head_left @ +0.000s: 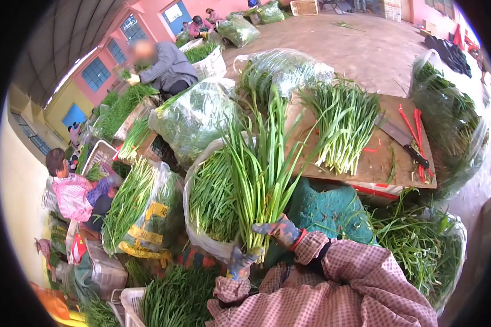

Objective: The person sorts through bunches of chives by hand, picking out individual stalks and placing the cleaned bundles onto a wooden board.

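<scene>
A bunch of long green stalks (264, 180) stands upright in front of me, its pale ends at the bottom. My right hand (281, 231), in a patterned glove, is closed round the lower stalks from the right. Just below and left, my left hand (241, 264), gloved too, is closed at the pale ends of the same bunch. Behind the bunch, an open plastic bag of greens (215, 188) stands to the left. On a wooden board (390, 150) lie a pile of cut greens (343, 128), a knife (403, 143) and red ties (417, 131).
A teal sack (333, 213) lies below the board. Bagged greens (447, 114) stand at the right, loose greens (414, 245) below them. At the left are a person in dark clothes (172, 68), a person in a pink checked top (73, 193) and a white crate (132, 305).
</scene>
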`<state>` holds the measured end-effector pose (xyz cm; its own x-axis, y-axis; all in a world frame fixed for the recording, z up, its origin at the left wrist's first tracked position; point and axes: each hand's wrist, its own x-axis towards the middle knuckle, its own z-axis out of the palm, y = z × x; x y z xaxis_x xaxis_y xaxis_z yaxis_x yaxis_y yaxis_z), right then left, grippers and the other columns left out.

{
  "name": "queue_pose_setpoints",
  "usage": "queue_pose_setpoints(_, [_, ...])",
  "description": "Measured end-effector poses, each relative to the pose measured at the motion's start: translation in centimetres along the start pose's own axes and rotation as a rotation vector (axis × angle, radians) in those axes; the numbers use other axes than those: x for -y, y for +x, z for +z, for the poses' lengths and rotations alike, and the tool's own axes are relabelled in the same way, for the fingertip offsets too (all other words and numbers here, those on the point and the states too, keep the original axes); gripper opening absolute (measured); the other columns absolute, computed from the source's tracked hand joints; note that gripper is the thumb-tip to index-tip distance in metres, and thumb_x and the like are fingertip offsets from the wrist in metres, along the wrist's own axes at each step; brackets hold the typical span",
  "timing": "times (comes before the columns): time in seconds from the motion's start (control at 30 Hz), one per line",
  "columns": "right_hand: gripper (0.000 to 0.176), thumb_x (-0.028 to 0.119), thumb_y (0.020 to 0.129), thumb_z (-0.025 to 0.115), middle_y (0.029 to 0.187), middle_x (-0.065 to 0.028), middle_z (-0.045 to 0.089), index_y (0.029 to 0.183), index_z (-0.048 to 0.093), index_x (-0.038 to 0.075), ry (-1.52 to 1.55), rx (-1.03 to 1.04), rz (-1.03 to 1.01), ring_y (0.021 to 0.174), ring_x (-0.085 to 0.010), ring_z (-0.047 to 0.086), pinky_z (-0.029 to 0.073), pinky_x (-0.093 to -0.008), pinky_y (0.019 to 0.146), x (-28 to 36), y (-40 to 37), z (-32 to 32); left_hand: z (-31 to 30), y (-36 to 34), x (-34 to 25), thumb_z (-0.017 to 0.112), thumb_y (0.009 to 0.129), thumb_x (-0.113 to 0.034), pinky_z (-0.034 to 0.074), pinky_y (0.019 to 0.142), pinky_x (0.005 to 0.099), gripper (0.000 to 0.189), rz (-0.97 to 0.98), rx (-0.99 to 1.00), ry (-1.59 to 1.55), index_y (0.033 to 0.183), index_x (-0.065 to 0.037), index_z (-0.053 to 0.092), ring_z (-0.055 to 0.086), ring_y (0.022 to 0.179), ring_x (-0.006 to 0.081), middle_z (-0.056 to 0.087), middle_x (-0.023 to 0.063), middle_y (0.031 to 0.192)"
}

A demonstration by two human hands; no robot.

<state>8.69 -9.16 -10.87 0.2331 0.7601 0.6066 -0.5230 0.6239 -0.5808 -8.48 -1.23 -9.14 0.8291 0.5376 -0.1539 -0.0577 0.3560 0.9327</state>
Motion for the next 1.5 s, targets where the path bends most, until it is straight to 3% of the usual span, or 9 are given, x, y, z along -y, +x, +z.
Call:
queue_pose_setpoints(0.23, [0.065, 0.025, 0.073, 0.067, 0.113, -0.0204, 0.050, 0.123, 0.035, -0.002, 0.446, 0.013, 0.259, 0.110, -0.0323, 0.045, 0.032, -0.0417, 0.098, 0.2, 0.0, -0.1, 2.0, -0.2, -0.1, 0.070, 0.065, -0.013, 0.050, 0.062, 0.0335, 0.071, -0.123, 0.159, -0.207, 0.122, -0.002, 0.028, 0.056, 0.074, 0.0216, 0.052, 0.0126, 0.095])
queue_pose_setpoints(0.43, [0.063, 0.020, 0.073, 0.066, 0.122, -0.0233, 0.041, 0.122, 0.035, -0.005, -0.016, -0.380, 0.768, 0.115, -0.0295, 0.040, 0.032, -0.0378, 0.098, 3.1, 1.6, 2.2, 2.6, 0.6, -0.6, 0.071, 0.064, -0.008, 0.051, 0.062, 0.0328, 0.059, -0.087, 0.115, -0.153, 0.114, 0.003, 0.042, 0.058, 0.067, 0.0205, 0.057, 0.0098, 0.084])
queue_pose_setpoints(0.6, [0.046, 0.012, 0.077, 0.062, 0.115, -0.0143, 0.049, 0.116, 0.043, -0.005, -0.102, -0.451, 0.656, 0.104, -0.0189, 0.048, 0.039, -0.0294, 0.089, 2.8, -0.6, 1.0, -1.5, 1.5, 1.9, 0.056, 0.079, -0.012, 0.046, 0.065, 0.0261, 0.032, -0.049, 0.031, 0.621, 0.109, -0.004, 0.050, 0.054, 0.074, 0.0135, 0.055, 0.0018, 0.100])
queue_pose_setpoints(0.8, [0.041, -0.003, 0.080, 0.054, 0.109, -0.0081, 0.054, 0.119, 0.043, 0.000, -0.275, -0.492, 0.494, 0.097, -0.0134, 0.052, 0.041, -0.0259, 0.086, 4.7, 0.5, 3.3, -3.4, 1.5, 5.9, 0.050, 0.079, -0.004, 0.045, 0.062, 0.0272, 0.035, 0.255, -0.118, 0.111, 0.113, -0.002, 0.046, 0.055, 0.080, 0.0203, 0.054, 0.0128, 0.106])
queue_pose_setpoints(0.87, [0.044, 0.003, 0.079, 0.057, 0.108, -0.0048, 0.054, 0.121, 0.042, 0.002, -0.277, -0.542, 0.450, 0.078, -0.0070, 0.051, 0.042, -0.0192, 0.061, 5.2, 1.3, 3.6, -3.1, 1.2, 5.0, 0.049, 0.079, -0.006, 0.047, 0.062, 0.0281, 0.037, 0.155, -0.220, 0.649, 0.116, -0.001, 0.045, 0.056, 0.083, 0.0208, 0.053, 0.0138, 0.109])
queue_pose_setpoints(1.2, [0.043, 0.000, 0.078, 0.059, 0.104, -0.0045, 0.056, 0.118, 0.044, 0.001, -0.188, -0.631, 0.533, 0.084, -0.0103, 0.054, 0.045, -0.0219, 0.067, 4.2, 1.7, 5.3, -2.9, 1.6, 4.1, 0.057, 0.075, -0.005, 0.046, 0.071, 0.0301, 0.046, 0.065, -0.170, 0.204, 0.119, -0.002, 0.043, 0.055, 0.087, 0.0202, 0.054, 0.0136, 0.108])
queue_pose_setpoints(1.33, [0.045, 0.005, 0.090, 0.033, 0.123, -0.0258, 0.035, 0.132, 0.018, 0.008, 0.349, -0.665, 0.510, 0.111, -0.0338, 0.043, 0.037, -0.0395, 0.094, 1.3, 1.2, 2.2, -0.6, 1.8, 2.8, 0.058, 0.077, -0.003, 0.047, 0.057, 0.0250, 0.036, 0.282, -0.103, 0.376, 0.111, 0.001, 0.049, 0.057, 0.067, 0.0178, 0.058, 0.0129, 0.097])
queue_pose_setpoints(1.37, [0.048, 0.004, 0.090, 0.031, 0.127, -0.0277, 0.029, 0.134, 0.012, 0.012, 1.003, -0.284, 0.237, 0.115, -0.0357, 0.038, 0.034, -0.0416, 0.097, -0.1, 1.5, 1.5, -0.6, 1.7, 3.1, 0.058, 0.077, -0.004, 0.047, 0.057, 0.0249, 0.035, 0.280, -0.117, 0.410, 0.110, 0.001, 0.049, 0.057, 0.067, 0.0176, 0.058, 0.0126, 0.096])
queue_pose_setpoints(1.5, [0.042, 0.015, 0.090, 0.040, 0.117, -0.0235, 0.044, 0.129, 0.028, 0.010, 0.175, -0.629, 0.327, 0.091, -0.0249, 0.053, 0.048, -0.0285, 0.071, -0.2, 4.1, 3.4, -1.8, 1.8, 5.5, 0.060, 0.076, -0.005, 0.046, 0.057, 0.0242, 0.034, 0.238, -0.197, 0.503, 0.108, 0.001, 0.050, 0.057, 0.066, 0.0169, 0.058, 0.0118, 0.094])
